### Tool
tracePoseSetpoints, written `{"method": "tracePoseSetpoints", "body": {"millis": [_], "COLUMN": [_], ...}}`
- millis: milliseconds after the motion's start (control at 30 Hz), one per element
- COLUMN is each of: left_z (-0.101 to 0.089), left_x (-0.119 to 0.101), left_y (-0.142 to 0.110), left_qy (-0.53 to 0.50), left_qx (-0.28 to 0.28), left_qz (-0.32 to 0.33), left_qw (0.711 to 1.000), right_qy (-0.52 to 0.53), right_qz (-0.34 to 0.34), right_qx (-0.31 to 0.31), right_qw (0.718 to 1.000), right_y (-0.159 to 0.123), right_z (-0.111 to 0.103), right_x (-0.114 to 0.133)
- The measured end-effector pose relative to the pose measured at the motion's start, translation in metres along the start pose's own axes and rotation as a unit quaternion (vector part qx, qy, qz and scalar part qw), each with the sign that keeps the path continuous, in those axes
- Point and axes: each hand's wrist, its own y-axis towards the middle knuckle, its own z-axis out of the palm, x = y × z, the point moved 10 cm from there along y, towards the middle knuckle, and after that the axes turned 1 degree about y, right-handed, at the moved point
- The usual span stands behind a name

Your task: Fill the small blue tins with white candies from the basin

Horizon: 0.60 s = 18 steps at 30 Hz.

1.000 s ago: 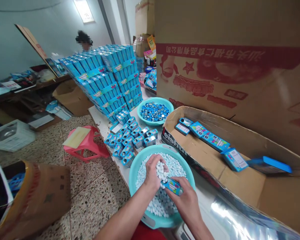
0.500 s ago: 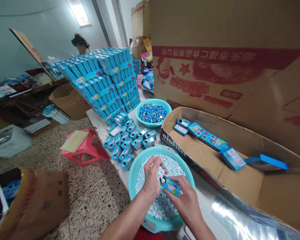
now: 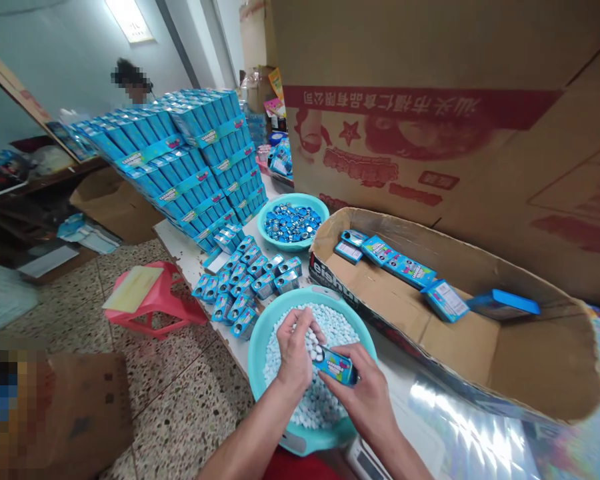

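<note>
Over a turquoise basin [image 3: 257, 360] of small white candies [image 3: 325, 407], my right hand [image 3: 365, 383] grips a blue candy tin [image 3: 334, 367] lying on its side, its open end facing left. My left hand [image 3: 296, 343] is cupped around a clump of white candies [image 3: 313, 347], pressed against the tin's opening. Left of the basin, several blue tins [image 3: 245, 287] with dark round holes in their tops stand in rows on the table. Behind them a second turquoise basin [image 3: 321, 208] holds blue and silver lids [image 3: 293, 223].
Tall stacks of packed blue tins [image 3: 195, 167] rise at the back left. A long cut-down carton [image 3: 460, 347] at right holds several tins [image 3: 445, 300]. A large carton [image 3: 405, 147] stands behind it. A red stool [image 3: 150, 300] is on the floor at left. A person [image 3: 133, 83] is beyond the stacks.
The view has shifted, so the scene sits further left. Both hands stay at the basin. The tin's open end now sits closer against the candies in my left hand.
</note>
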Motion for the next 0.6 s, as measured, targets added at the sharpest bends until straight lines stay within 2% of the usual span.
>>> {"method": "tracePoseSetpoints", "body": {"millis": [233,433,600], "left_z": [0.001,-0.004,0.007], "left_x": [-0.004,0.016,0.001], "left_y": [-0.005,-0.002,-0.008], "left_qy": [-0.012,-0.002,-0.029], "left_qx": [-0.015,-0.039,-0.020], "left_qz": [0.012,-0.022,-0.018], "left_qw": [1.000,0.999,0.999], "right_qy": [0.000,0.002,0.001], "right_qz": [-0.001,0.044,0.015], "right_qx": [0.002,0.017,-0.019], "right_qw": [1.000,0.999,1.000], "right_y": [-0.004,-0.006,-0.008], "right_z": [-0.002,0.009,-0.010], "right_x": [0.005,-0.010,-0.001]}}
